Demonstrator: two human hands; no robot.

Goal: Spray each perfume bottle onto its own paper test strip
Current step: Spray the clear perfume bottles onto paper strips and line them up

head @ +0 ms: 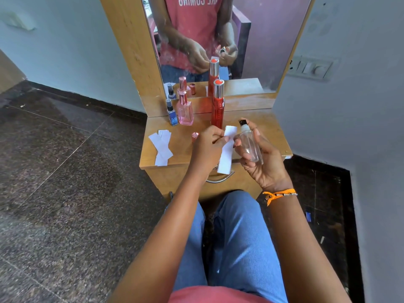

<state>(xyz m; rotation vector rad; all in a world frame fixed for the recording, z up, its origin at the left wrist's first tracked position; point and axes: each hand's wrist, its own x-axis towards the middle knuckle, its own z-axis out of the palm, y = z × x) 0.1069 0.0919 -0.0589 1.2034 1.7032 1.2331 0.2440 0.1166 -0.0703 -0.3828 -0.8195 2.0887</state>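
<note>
My right hand (263, 158) grips a clear spray bottle (250, 143) with a black nozzle, held upright over the small wooden dresser (269, 127). My left hand (207, 147) pinches a white paper strip (227, 154) just left of the bottle, almost touching it. Behind them stand a tall red bottle (218, 106), a pink square bottle (185, 111) and a small blue bottle (172, 115). Several spare paper strips (161, 147) lie on the dresser's left side. A pink cap (195, 136) stands just left of my left hand.
A mirror (218, 40) backs the dresser and reflects the bottles and my hands. A metal drawer handle (218, 179) sits below the strip. Dark stone floor lies to the left, a wall with a switch panel (310, 67) to the right.
</note>
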